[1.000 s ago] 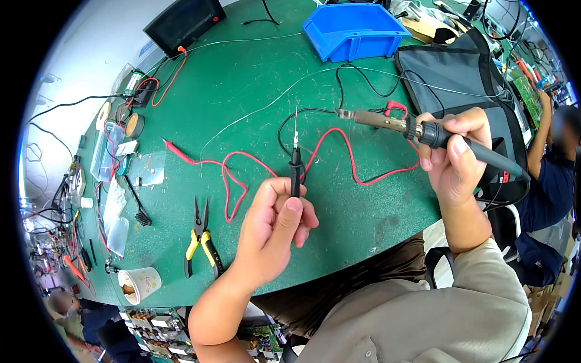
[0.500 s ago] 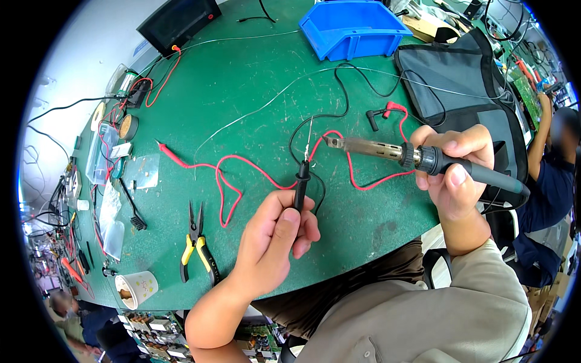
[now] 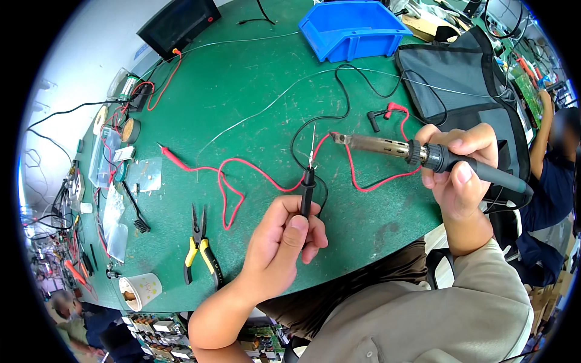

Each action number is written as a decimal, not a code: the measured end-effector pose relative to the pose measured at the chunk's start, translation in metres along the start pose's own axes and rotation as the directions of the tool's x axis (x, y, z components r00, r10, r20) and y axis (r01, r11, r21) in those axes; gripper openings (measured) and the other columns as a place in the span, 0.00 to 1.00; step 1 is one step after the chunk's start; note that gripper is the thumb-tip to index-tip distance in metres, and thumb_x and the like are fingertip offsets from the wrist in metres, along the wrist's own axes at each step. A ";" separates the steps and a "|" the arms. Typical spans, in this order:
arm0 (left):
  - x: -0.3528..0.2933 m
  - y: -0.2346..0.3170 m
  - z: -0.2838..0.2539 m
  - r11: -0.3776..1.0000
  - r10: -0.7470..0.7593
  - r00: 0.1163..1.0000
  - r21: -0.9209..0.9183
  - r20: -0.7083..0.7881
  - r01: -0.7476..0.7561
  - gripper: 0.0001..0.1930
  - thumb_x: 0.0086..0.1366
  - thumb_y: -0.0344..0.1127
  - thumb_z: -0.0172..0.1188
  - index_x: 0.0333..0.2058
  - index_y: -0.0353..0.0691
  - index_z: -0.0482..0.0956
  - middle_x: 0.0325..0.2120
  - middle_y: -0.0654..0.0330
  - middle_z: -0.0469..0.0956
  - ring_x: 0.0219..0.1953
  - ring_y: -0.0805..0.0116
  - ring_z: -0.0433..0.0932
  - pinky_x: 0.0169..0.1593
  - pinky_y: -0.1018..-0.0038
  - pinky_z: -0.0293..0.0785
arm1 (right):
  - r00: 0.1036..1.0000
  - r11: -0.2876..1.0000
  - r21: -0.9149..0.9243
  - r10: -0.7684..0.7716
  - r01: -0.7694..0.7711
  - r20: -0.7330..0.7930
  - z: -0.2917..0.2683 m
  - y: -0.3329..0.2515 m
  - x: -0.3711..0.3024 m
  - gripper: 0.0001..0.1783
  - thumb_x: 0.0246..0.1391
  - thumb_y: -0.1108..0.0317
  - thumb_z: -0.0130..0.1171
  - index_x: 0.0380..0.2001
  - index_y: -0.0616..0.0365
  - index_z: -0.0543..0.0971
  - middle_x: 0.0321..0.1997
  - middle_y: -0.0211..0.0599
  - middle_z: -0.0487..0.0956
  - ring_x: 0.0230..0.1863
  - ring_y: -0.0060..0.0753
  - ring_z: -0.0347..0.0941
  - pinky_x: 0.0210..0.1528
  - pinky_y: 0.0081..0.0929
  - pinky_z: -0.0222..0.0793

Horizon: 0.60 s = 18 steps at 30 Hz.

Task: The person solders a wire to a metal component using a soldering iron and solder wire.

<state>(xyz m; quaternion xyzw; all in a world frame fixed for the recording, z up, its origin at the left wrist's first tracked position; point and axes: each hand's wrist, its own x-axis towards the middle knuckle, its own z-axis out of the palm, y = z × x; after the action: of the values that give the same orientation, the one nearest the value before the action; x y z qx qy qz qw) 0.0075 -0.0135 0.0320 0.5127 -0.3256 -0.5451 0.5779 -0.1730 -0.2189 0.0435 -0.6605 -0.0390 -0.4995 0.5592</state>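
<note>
Black probe [image 3: 307,198], lower end hidden by the left grip [image 3: 281,242]; black cable [image 3: 264,13], cut off at top; co-worker's head [image 3: 569,128], right, blurred

Iron [image 3: 431,156]: stained metal barrel [image 3: 376,145], matt plastic handle [image 3: 503,178]. Probe [image 3: 308,189]: plastic, metal tip [image 3: 313,145]. Bin [image 3: 376,47]: smooth plastic. Bench [image 3: 242,72]: scuffed.

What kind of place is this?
It looks like an electronics workshop, maybe for repairs. The right hand holds a soldering iron, needle-nose pliers lie on the green table, and circuit boards show past its near edge.
</note>
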 end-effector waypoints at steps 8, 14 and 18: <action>0.002 -0.004 -0.003 0.992 0.091 0.996 -0.092 0.024 -0.088 0.11 0.72 0.37 0.45 0.47 0.38 0.60 0.35 0.50 0.77 0.31 0.67 0.77 0.38 0.73 0.73 | 0.996 1.000 0.014 0.022 -0.021 -0.091 0.001 -0.005 0.003 0.13 0.56 0.65 0.57 0.37 0.60 0.67 0.17 0.32 0.68 0.14 0.22 0.63 0.37 0.33 0.68; 0.005 -0.006 -0.004 0.990 0.136 0.990 -0.051 0.034 -0.134 0.12 0.72 0.39 0.47 0.46 0.40 0.60 0.37 0.48 0.78 0.35 0.63 0.80 0.41 0.71 0.73 | 0.995 1.000 0.017 0.022 -0.021 -0.095 0.004 -0.004 0.003 0.12 0.56 0.66 0.56 0.37 0.61 0.67 0.18 0.34 0.69 0.14 0.22 0.62 0.35 0.31 0.69; 0.005 -0.005 -0.004 0.990 0.140 0.990 -0.022 0.035 -0.139 0.11 0.72 0.39 0.48 0.45 0.41 0.60 0.37 0.48 0.79 0.35 0.63 0.80 0.41 0.72 0.73 | 0.996 1.000 0.018 0.013 -0.012 -0.085 0.003 -0.002 0.002 0.12 0.55 0.66 0.57 0.37 0.60 0.67 0.18 0.33 0.69 0.14 0.22 0.62 0.34 0.31 0.69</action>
<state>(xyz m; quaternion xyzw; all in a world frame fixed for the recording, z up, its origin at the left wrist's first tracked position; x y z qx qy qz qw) 0.0104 -0.0170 0.0252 0.4732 -0.3658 -0.5157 0.6134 -0.1714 -0.2170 0.0471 -0.6341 -0.0153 -0.5232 0.5691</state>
